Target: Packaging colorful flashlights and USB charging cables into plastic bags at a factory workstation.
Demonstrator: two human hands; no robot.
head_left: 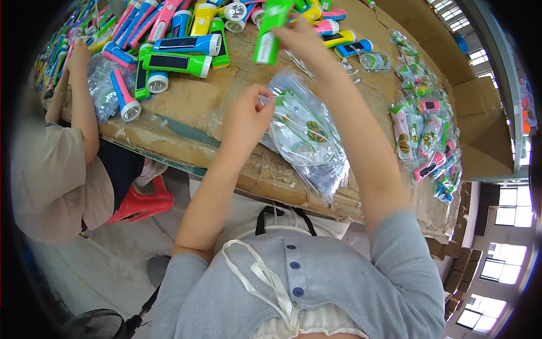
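Brown cardboard covers the worktable (186, 107), its sheets creased and taped over with clear film along the near edge. Across the far part of it lies a heap of plastic flashlights (169, 34) in pink, blue, green and yellow, many with dark panels along their sides, lenses pointing every way. Down the right side runs a row of packed flashlights (429, 135), each sealed in a printed clear bag, overlapping one another toward the table's right corner.

In front of the person, between the forearms, rests a stack of empty clear bags (307, 138) with green and white printing, spreading over the near edge of the table. The left hand (248, 116) is pinched on the top corner of this stack, thumb and fingers closed on the thin film. The right hand (302, 39) is raised farther out over the table and is clenched around a green flashlight (268, 31), which hangs upright from the fingers, well above the stack and just this side of the loose heap.

At the left sits a co-worker (53, 175) in a beige top on a red stool (141, 203), one hand reaching into the far left of the heap, beside a pink flashlight (124, 96) lying in a crumpled bag. Small white wrist cords (347, 68) lie near the right forearm.
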